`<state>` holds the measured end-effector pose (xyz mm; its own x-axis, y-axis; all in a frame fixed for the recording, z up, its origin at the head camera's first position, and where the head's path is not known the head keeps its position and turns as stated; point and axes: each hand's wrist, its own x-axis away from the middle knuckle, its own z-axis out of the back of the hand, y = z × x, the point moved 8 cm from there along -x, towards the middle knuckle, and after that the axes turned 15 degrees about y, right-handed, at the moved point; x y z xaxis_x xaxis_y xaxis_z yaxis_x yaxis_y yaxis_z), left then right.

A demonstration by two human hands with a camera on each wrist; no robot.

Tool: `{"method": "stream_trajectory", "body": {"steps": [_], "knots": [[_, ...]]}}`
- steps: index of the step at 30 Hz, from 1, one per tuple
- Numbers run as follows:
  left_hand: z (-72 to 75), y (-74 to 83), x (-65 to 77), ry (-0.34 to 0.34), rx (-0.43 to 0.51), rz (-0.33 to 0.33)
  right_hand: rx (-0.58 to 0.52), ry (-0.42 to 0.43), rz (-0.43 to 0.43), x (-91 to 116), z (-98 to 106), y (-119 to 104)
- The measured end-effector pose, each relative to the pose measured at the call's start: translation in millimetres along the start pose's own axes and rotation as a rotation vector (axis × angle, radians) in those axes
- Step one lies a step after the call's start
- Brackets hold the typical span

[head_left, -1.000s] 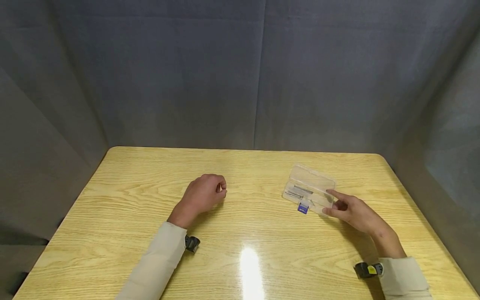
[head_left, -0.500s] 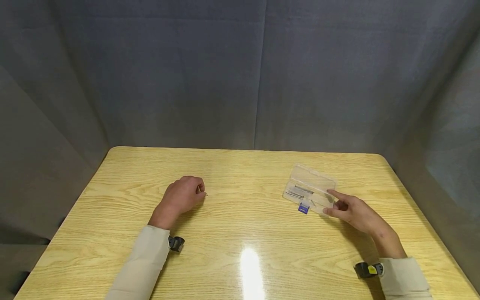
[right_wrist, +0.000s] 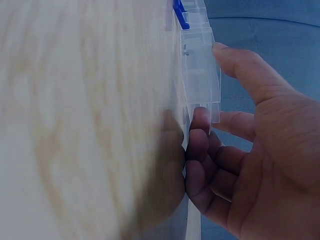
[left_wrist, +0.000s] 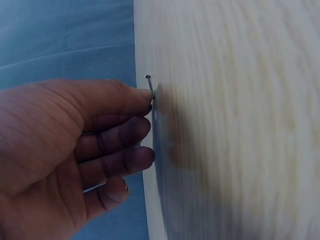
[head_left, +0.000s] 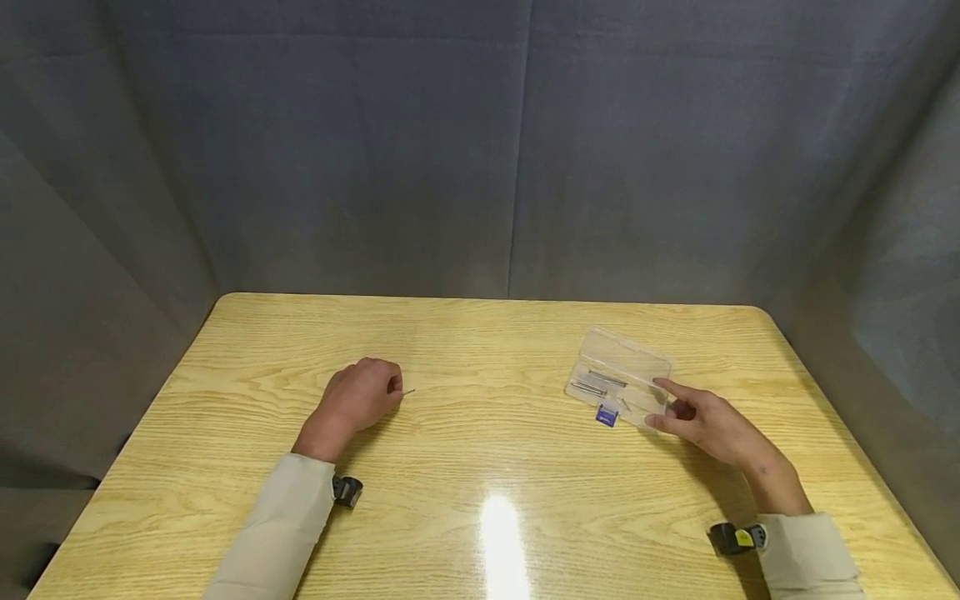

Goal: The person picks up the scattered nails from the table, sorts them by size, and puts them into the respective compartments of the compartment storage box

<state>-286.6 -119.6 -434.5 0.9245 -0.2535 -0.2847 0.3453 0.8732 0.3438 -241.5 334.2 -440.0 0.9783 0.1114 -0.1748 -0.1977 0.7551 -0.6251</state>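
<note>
My left hand [head_left: 360, 393] pinches a thin metal nail [head_left: 408, 392] between thumb and forefinger, low over the table. In the left wrist view the head end of the nail [left_wrist: 149, 84] sticks out past the thumb tip, and the remaining fingers are loosely bent. At right, a clear plastic box [head_left: 630, 358] lies with its lid laid back. Its compartments hold several long nails [head_left: 588, 388] and at least one short one. A blue latch [head_left: 607, 415] hangs at its front. My right hand [head_left: 708, 425] grips the box's right end between thumb and fingers.
Both hands work over a light wood-grain table [head_left: 480, 450] with rounded far corners. Dark grey cloth [head_left: 360, 150] hangs behind it and at both sides. A bright glare spot lies on the tabletop near the front.
My left hand has moved left across the table, and the nail now shows beyond its fingertips. The right hand and the box have stayed in place.
</note>
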Motion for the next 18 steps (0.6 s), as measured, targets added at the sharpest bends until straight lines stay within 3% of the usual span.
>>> {"method": "stream_trajectory", "body": {"steps": [9, 18], "knots": [[-3.8, 7.2, -2.1, 0.006, -0.056, -0.058, 0.003, -0.003, -0.011, 1, 1, 2], [-13.0, 12.0, -4.5, -0.055, -0.157, -0.087, 0.004, -0.002, -0.003, 1, 0, 2]]}}
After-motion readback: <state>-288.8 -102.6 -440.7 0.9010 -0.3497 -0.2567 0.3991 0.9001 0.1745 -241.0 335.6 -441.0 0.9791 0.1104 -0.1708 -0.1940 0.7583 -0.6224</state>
